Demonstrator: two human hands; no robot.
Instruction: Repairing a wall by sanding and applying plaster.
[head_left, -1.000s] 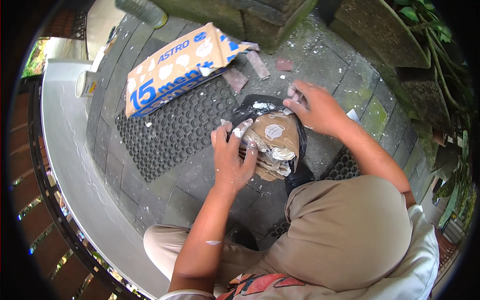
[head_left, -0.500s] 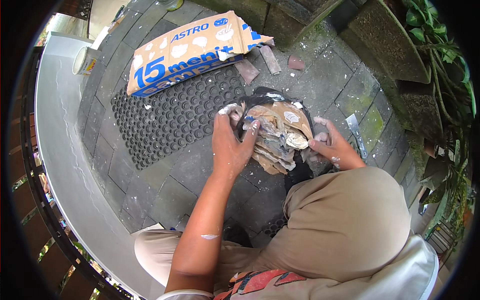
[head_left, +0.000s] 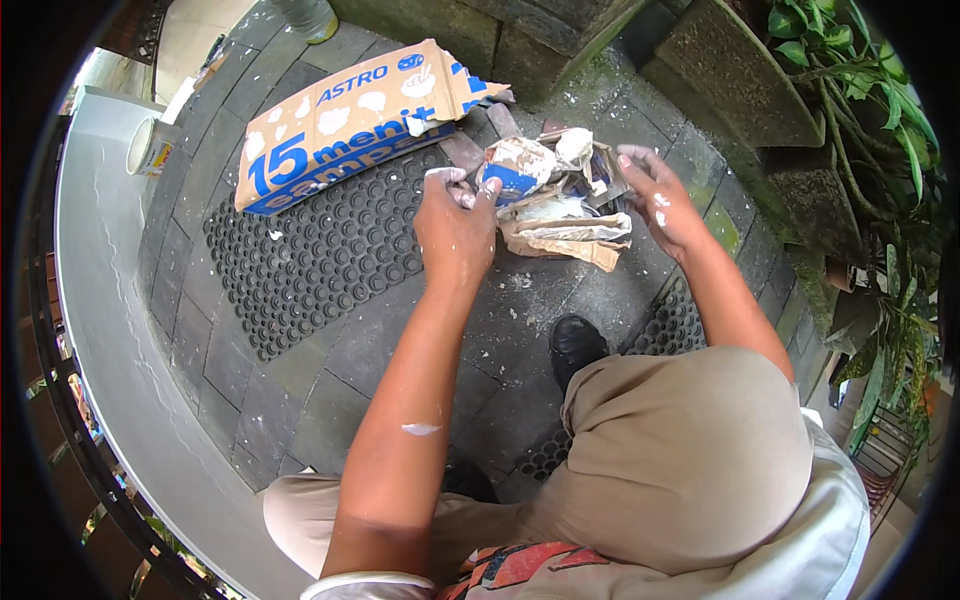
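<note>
Centrally, my left hand (head_left: 455, 228) curls against crumpled packaging (head_left: 550, 210); its grip I cannot tell. Opposite, my right hand (head_left: 664, 208) stands loosely parted.

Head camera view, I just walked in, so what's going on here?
A person's left hand is at the left edge of a crumpled bundle of brown, white and blue paper-like scraps, with the right hand at its right side; how firmly either grips it is unclear. White smears mark both hands. Farther off, a boxy brown package with blue printing lies at the far edge of a black studded mat.
</note>
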